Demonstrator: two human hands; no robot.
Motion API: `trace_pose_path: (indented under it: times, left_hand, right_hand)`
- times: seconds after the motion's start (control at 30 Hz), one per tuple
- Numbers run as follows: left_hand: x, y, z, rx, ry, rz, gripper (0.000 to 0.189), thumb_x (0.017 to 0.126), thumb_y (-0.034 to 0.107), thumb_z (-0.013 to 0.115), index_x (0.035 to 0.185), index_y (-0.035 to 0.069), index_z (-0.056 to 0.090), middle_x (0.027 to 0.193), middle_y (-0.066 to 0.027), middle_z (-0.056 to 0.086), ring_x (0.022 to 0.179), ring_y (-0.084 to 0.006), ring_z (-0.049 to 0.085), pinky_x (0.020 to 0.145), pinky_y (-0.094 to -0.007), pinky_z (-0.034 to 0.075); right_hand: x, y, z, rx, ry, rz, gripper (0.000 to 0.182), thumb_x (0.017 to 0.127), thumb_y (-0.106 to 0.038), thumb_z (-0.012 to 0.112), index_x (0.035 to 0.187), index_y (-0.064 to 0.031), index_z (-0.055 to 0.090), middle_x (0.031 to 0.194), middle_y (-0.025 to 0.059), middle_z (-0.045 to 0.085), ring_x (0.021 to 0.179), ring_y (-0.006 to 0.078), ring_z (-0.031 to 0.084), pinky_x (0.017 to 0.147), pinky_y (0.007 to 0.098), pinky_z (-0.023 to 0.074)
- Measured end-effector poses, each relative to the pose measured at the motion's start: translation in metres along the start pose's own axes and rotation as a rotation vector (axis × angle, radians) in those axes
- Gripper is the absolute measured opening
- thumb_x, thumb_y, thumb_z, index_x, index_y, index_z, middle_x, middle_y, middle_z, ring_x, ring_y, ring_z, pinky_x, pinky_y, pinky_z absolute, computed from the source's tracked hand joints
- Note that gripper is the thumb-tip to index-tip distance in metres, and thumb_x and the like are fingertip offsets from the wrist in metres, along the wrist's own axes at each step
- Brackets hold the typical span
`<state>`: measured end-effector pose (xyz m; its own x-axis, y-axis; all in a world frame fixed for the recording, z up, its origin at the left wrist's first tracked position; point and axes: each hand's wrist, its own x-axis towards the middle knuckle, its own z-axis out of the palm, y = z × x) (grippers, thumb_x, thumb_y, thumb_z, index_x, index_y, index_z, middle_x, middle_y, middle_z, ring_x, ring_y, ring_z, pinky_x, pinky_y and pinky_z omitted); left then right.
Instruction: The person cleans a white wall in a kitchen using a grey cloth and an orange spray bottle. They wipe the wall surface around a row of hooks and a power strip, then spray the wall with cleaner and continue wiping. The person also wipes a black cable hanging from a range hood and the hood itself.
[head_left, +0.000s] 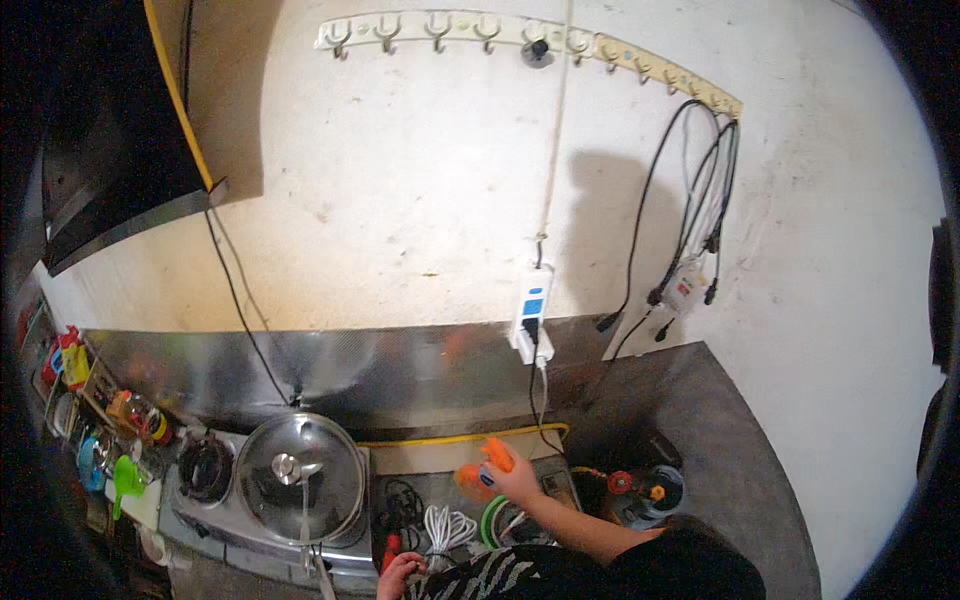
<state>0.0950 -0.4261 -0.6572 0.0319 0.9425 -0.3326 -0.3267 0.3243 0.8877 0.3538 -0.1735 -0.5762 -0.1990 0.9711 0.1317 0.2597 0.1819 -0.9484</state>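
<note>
My right hand (512, 480) is closed around an orange spray bottle (471, 484), held up over the counter behind the coiled cables. The bottle's orange trigger head (496, 453) shows above my fingers. Low in the view, my left hand (401, 576) has curled fingers; whether anything lies inside them is hidden. Just beyond it are a red-orange handled item (391, 551) and a bundled white cable (448, 527). Black cables (405, 501) lie in a tangle next to these. A green-rimmed round container (491, 521) sits below my right forearm, partly covered by it.
A gas stove (259, 553) at left carries a lidded pan (300, 480) with a spoon (305, 502) across its lid. A gas cylinder (652, 491) stands at right. A power strip (532, 307) hangs on the wall. Bottles and a green scoop (127, 480) crowd the far left.
</note>
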Motion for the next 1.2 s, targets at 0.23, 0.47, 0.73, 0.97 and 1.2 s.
trace_pose_path:
  times: [0.23,0.47,0.73,0.97,1.2]
  left_hand:
    - [0.043,0.038,0.046,0.091,-0.114,0.036,0.031,0.093,0.020,0.061,0.120,0.004,0.060,0.110,-0.0096,0.066,0.104,-0.0197,0.061,0.095,-0.0341,0.047]
    - [0.060,0.058,0.095,0.138,-0.142,0.074,0.032,0.093,0.020,0.061,0.121,0.004,0.060,0.112,-0.0101,0.065,0.105,-0.0200,0.061,0.096,-0.0342,0.047]
    - [0.071,0.051,0.100,0.137,-0.050,0.161,0.034,0.093,0.019,0.061,0.123,0.004,0.059,0.115,-0.0105,0.065,0.107,-0.0204,0.061,0.097,-0.0343,0.047]
    - [0.016,0.194,0.178,-0.133,0.094,0.157,0.018,0.094,0.016,0.056,0.109,0.006,0.058,0.104,-0.0090,0.064,0.095,-0.0184,0.063,0.083,-0.0320,0.052]
    - [0.006,0.219,0.216,-0.324,-0.080,0.288,0.018,0.096,0.017,0.054,0.107,0.004,0.055,0.099,-0.0104,0.063,0.088,-0.0213,0.063,0.079,-0.0345,0.054]
  right_hand:
    - [-0.023,-0.193,-0.139,0.813,0.087,0.030,0.070,0.078,0.009,0.067,0.141,-0.0031,0.041,0.119,0.0068,0.054,0.113,0.0191,0.054,0.098,0.0344,0.0445]
    - [0.007,-0.252,-0.213,0.230,0.228,-0.812,0.109,0.076,-0.013,0.084,0.155,-0.0013,0.010,0.126,0.0102,0.050,0.116,0.0219,0.052,0.106,0.0379,0.0400]
    - [0.085,-0.328,-0.298,-0.221,0.533,-1.000,0.065,0.083,-0.013,0.076,0.139,-0.0001,0.046,0.108,0.0141,0.058,0.098,0.0225,0.058,0.088,0.0354,0.0482]
    - [0.154,-0.412,-0.323,-0.047,0.458,-0.924,0.049,0.087,-0.022,0.073,0.129,-0.0036,0.057,0.104,0.0142,0.063,0.098,0.0222,0.061,0.090,0.0339,0.0483]
    - [0.209,-0.471,-0.286,-0.064,0.270,-0.795,0.047,0.085,-0.032,0.075,0.119,-0.0027,0.061,0.108,0.0113,0.066,0.099,0.0206,0.063,0.089,0.0348,0.0491]
